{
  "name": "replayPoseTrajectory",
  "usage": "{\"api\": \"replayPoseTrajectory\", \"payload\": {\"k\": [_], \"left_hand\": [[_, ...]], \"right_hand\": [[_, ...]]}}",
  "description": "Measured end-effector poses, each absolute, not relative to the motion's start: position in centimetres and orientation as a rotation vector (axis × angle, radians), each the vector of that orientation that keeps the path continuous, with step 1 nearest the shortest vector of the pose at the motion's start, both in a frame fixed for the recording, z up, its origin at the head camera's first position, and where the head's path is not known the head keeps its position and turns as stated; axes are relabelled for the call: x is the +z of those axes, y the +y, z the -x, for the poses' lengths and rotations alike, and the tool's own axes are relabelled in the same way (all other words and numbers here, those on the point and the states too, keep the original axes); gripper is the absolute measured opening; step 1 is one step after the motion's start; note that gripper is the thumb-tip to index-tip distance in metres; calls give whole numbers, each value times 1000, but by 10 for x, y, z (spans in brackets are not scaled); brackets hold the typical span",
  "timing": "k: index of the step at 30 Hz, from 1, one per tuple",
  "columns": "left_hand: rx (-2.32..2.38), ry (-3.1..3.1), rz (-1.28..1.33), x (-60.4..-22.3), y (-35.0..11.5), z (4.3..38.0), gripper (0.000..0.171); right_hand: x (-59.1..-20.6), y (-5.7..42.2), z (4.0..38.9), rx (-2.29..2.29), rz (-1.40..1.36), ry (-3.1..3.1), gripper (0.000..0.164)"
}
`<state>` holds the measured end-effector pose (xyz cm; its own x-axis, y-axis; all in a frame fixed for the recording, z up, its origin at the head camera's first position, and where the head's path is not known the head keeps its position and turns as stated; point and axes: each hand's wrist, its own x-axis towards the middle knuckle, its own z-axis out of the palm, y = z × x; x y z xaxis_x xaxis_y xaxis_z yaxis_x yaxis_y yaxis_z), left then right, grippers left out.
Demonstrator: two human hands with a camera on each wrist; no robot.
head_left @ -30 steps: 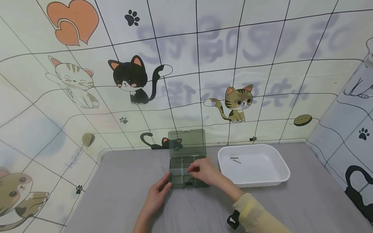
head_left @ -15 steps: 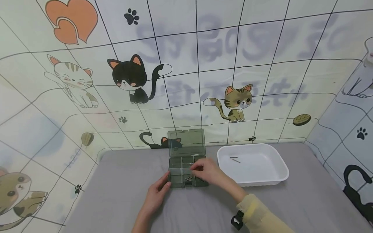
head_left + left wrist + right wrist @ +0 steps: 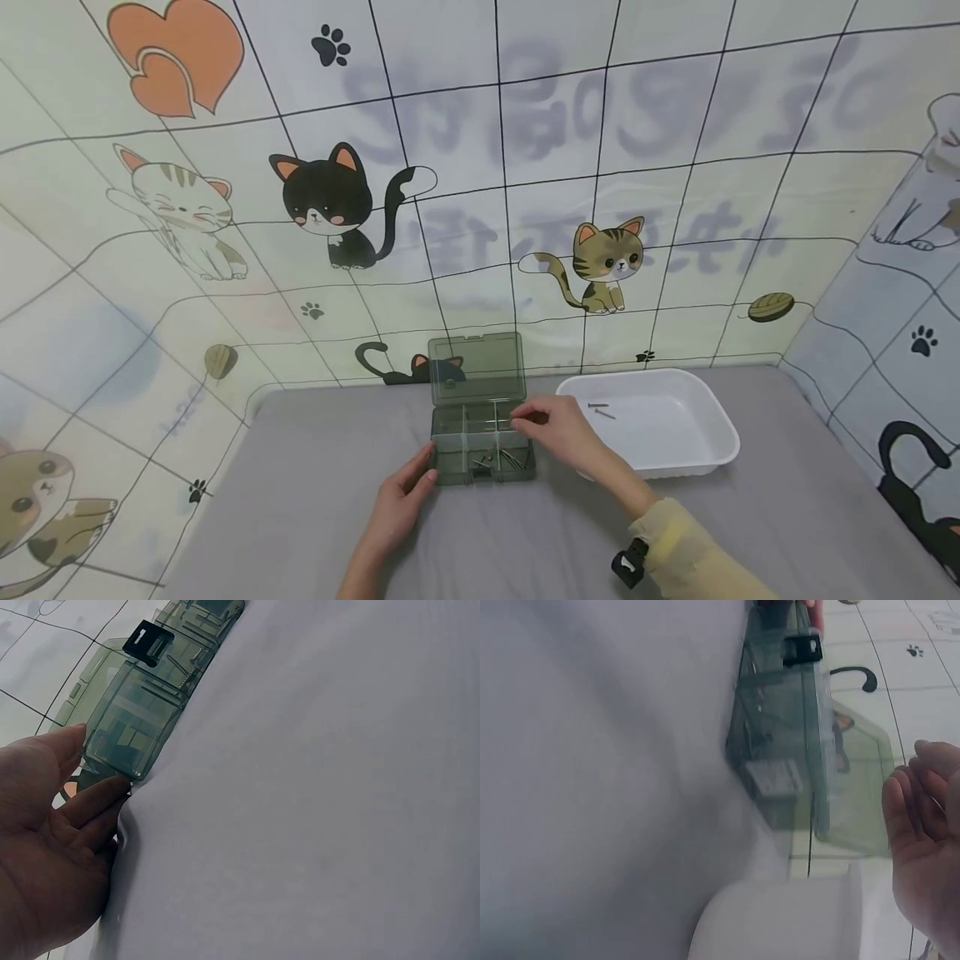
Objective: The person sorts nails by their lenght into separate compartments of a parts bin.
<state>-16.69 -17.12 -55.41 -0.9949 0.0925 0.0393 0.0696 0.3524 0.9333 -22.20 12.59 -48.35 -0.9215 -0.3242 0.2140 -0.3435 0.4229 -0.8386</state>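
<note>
A translucent grey-green divided case (image 3: pixel 450 465) sits on the grey cloth with its lid (image 3: pixel 477 369) up against the backdrop. Thin metal screws (image 3: pixel 513 458) lie in its front right compartment, and a few short ones (image 3: pixel 482 461) in the front middle one. My left hand (image 3: pixel 397 504) rests on the case's left side, fingers extended; the left wrist view shows its fingertips (image 3: pixel 75 735) against the wall. Over the right edge of the case hovers my right hand (image 3: pixel 555 429), fingers loosely bent. In the right wrist view nothing shows between its fingers (image 3: pixel 900 810).
To the right of the case stands a white plastic tray (image 3: pixel 675 425) with two screws (image 3: pixel 603 411) near its left side. A cat-patterned backdrop (image 3: pixel 465 208) rises close behind both. A black band (image 3: pixel 630 562) hangs at the right sleeve.
My right hand has moved right, from over the middle of the case to its right edge, uncovering the screws in the front compartments. The left hand stays against the case.
</note>
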Motion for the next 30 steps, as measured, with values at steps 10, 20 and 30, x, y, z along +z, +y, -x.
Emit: {"api": "replayPoseTrajectory", "payload": {"k": [10,20,30], "left_hand": [[1772,2566,-166,-555,-174,167,48],[1749,2626,-172,-556,-176,171,47],[1750,2608,-183,-562,-172,169,48]], "right_hand": [[-492,170,230,1457,-411,-2617,15],[-512,222,251,1324,-223,-2831,20],[-517,244,256,1156,-237,-2932,14]]}}
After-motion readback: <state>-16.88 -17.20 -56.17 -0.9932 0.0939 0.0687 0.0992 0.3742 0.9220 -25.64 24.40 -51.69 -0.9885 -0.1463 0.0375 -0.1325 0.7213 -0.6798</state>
